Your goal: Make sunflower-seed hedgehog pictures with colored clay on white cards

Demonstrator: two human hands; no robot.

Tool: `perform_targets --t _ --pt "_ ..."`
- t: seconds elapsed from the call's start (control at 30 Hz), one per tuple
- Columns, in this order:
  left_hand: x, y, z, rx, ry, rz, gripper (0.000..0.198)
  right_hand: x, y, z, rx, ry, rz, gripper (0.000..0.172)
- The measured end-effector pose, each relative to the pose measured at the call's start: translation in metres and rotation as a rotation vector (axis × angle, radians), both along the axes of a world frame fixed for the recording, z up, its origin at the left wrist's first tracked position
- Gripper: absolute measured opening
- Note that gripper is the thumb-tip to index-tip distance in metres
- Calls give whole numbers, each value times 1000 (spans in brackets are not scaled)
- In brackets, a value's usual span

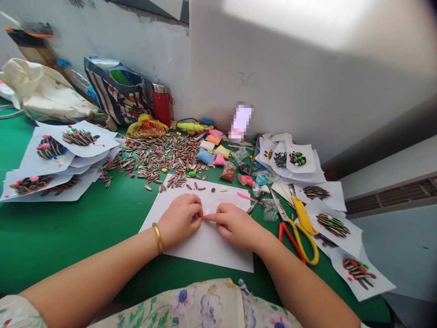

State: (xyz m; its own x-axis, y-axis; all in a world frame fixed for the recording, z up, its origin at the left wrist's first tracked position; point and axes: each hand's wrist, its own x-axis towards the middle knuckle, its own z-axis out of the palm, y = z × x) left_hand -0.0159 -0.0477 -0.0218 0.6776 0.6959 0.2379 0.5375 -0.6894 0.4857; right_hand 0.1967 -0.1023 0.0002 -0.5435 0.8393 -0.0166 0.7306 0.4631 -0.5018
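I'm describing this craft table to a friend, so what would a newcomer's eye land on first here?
The big heap of striped sunflower seeds spilled across the green table at centre back. In front of it, the left hand and right hand meet at the fingertips on a white sheet. Finished seed pictures are stacked at left, and more fan out at right beside yellow-handled scissors.

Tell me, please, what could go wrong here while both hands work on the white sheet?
1. The left hand and right hand meet on the white sheet; if it slides, the loose seeds on its far edge may scatter.
2. The scissors lie close beside the right forearm; a sweep of the arm could catch them or push them onto the finished pieces.
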Motion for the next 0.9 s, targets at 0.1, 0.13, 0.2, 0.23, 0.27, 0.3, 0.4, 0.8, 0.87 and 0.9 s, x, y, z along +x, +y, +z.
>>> perform_targets --t 0.1,0.13,0.2,0.23,0.27,0.3,0.4,0.8,0.87,0.9 --pt "-1 1 -1 -12 -17 -2 11 -2 -1 0 18 -26 8 52" --pt "-2 2 -1 -19 -24 -8 11 -2 -1 -1 25 -37 10 52" --pt "-5 5 1 -41 -34 -31 12 -2 -2 -1 35 -55 14 49" --pt "-6 7 2 -59 -40 -46 13 -2 -2 -1 38 -58 15 47" --pt "-8 10 4 -81 -50 -62 13 -1 -2 -1 39 -51 15 47" --pt "-10 12 5 -106 -67 -74 13 0 -2 -1 38 -35 10 47" --pt "-14 17 10 -195 -132 -55 12 2 -1 -1 29 22 -8 52" --pt "-17 17 7 -284 -185 55 24 -3 -2 -4 110 -15 15 51" --pt "-17 18 7 -243 -178 50 26 -2 -1 -4 128 36 -4 49" --pt "-17 18 7 -226 -188 57 27 -2 0 -4 144 54 -15 47"
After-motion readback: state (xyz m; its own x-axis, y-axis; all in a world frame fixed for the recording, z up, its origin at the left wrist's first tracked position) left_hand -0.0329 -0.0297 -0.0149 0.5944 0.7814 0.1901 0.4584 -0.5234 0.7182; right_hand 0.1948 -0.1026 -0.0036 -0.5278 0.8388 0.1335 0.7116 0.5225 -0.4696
